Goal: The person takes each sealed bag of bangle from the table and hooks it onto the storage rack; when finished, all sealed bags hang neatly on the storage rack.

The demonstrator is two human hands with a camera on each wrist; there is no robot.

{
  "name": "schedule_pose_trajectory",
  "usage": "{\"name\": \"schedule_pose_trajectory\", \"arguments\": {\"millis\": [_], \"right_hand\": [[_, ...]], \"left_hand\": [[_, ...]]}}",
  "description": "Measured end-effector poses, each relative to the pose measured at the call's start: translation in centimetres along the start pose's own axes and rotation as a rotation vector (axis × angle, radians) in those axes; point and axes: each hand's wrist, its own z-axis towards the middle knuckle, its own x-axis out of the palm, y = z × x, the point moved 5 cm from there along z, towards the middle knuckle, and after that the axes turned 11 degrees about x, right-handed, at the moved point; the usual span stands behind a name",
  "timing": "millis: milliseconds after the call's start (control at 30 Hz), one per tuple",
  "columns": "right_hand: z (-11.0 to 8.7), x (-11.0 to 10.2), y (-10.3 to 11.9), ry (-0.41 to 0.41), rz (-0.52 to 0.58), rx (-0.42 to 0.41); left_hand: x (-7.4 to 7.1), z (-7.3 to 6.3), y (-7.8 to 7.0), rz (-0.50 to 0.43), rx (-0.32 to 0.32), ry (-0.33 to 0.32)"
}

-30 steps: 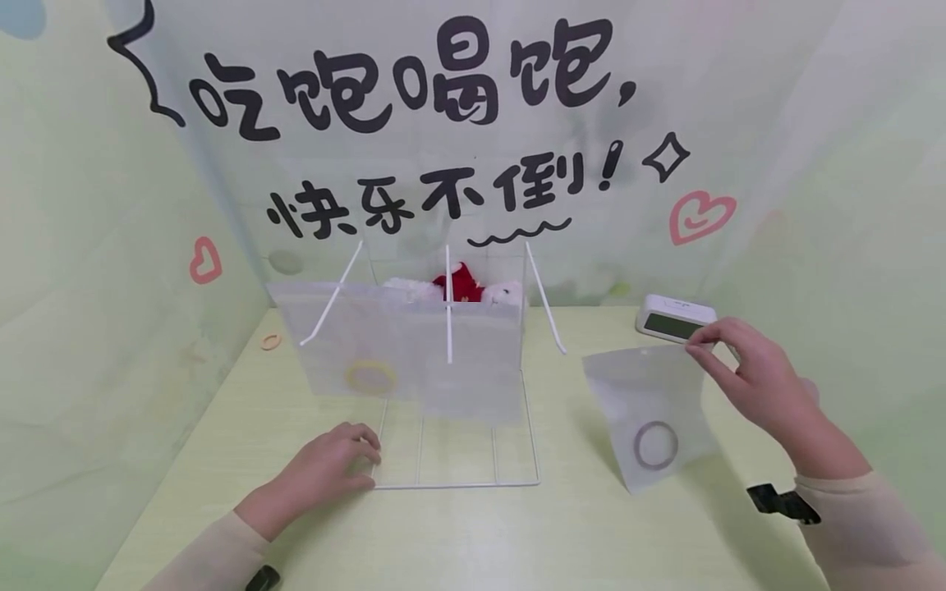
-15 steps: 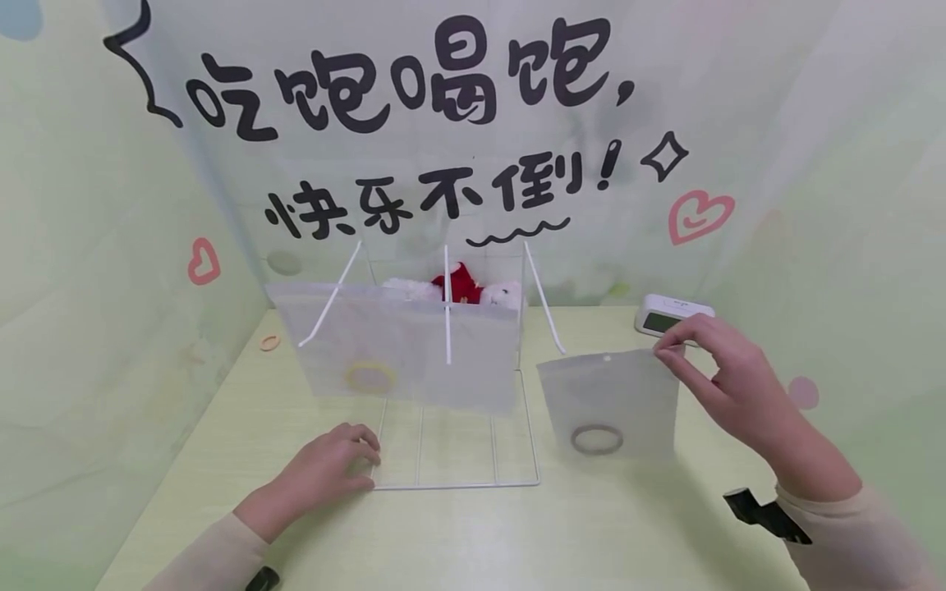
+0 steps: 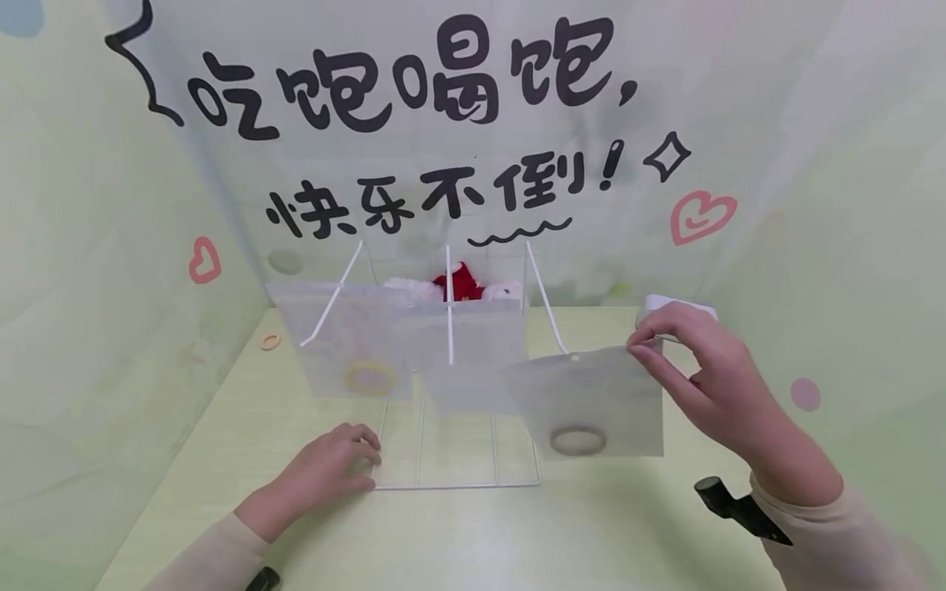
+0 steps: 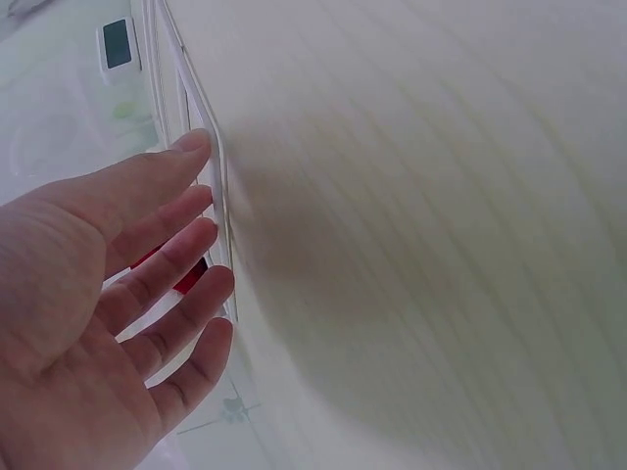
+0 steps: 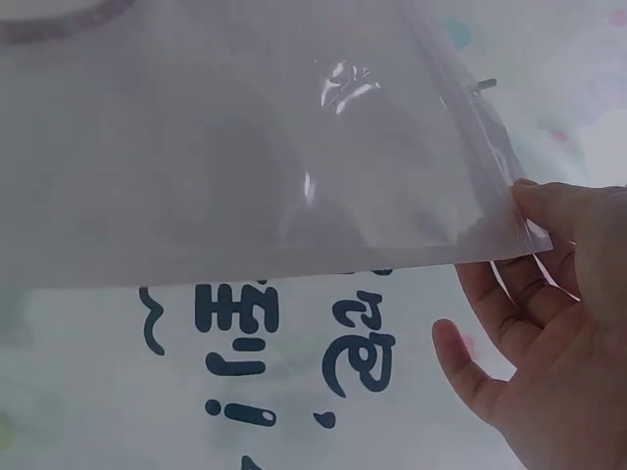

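My right hand (image 3: 702,369) pinches the top right corner of a translucent plastic bag (image 3: 613,402). A greyish ring (image 3: 578,441) shows inside it, near the bottom. The bag's small top hole is right by the tip of the right prong of a white wire rack (image 3: 454,487); whether the prong is through it I cannot tell. My left hand (image 3: 325,466) is at the left front of the rack's base, fingers loosely bent. In the left wrist view its thumb and fingertips touch the white base wire (image 4: 217,162). Two other bags hang on the left (image 3: 355,328) and middle prongs.
A yellow ring (image 3: 371,377) shows in the left bag. Behind the rack lies a white plush toy in red (image 3: 461,283). A white digital clock (image 3: 650,308) stands at the back right, partly behind my right hand. A small orange ring (image 3: 271,342) lies at the far left.
My right hand has moved left with the bag, bringing its top edge from the right of the rack to the right prong's tip. The left hand has stayed in place.
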Motion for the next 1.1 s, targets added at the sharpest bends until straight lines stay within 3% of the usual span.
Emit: {"name": "schedule_pose_trajectory", "arguments": {"millis": [433,700,1100], "right_hand": [[1.2,0.1,1.4,-0.029,0.014,-0.002],[1.9,1.1,-0.3,-0.048,-0.028,0.021],[2.8,2.7,-3.0,-0.047,-0.102,0.12]], "left_hand": [[0.0,0.1,-0.2,0.013,0.014,-0.005],[-0.1,0.1,-0.4,0.019,0.009,-0.009],[0.0,0.1,-0.2,0.013,-0.005,-0.003]]}}
